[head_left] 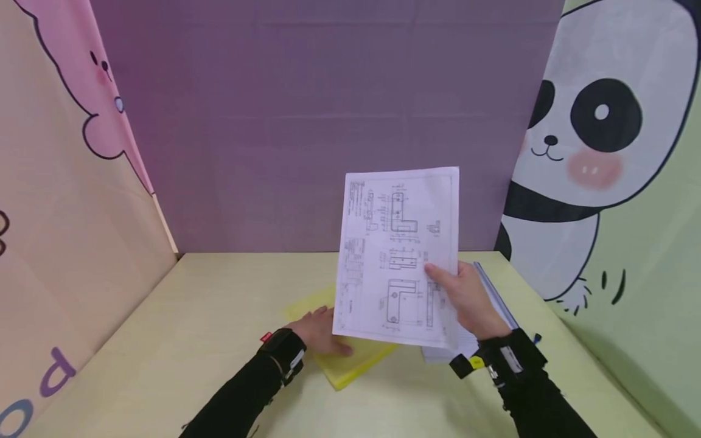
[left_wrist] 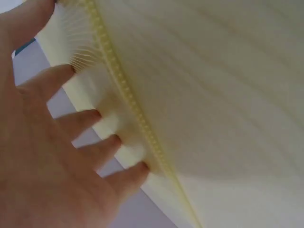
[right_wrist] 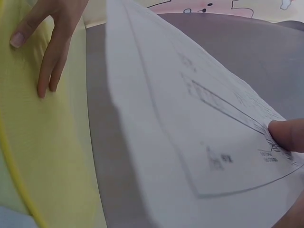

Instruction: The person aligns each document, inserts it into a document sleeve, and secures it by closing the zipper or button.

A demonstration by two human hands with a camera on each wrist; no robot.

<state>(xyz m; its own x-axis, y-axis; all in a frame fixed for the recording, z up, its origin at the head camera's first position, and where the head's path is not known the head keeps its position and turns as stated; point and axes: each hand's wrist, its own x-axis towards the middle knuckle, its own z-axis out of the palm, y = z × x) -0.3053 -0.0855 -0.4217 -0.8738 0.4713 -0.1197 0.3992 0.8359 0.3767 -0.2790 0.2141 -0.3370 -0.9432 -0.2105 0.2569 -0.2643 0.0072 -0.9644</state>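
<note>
Paper (head_left: 397,255) pinched upright by the right hand (head_left: 468,298) above the desk (head_left: 181,340) middle could slip or crease, while the left hand (head_left: 320,331) rests flat-fingered on the yellow folder (head_left: 350,362).

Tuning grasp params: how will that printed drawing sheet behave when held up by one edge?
Probably floppy: the drawing sheet is thin paper, and the right hand pinches it only at its right edge, so the far side may sag. Likely very light, since one hand lifts it upright. It could slip or crease, with just the thumb pressing its face.
</note>
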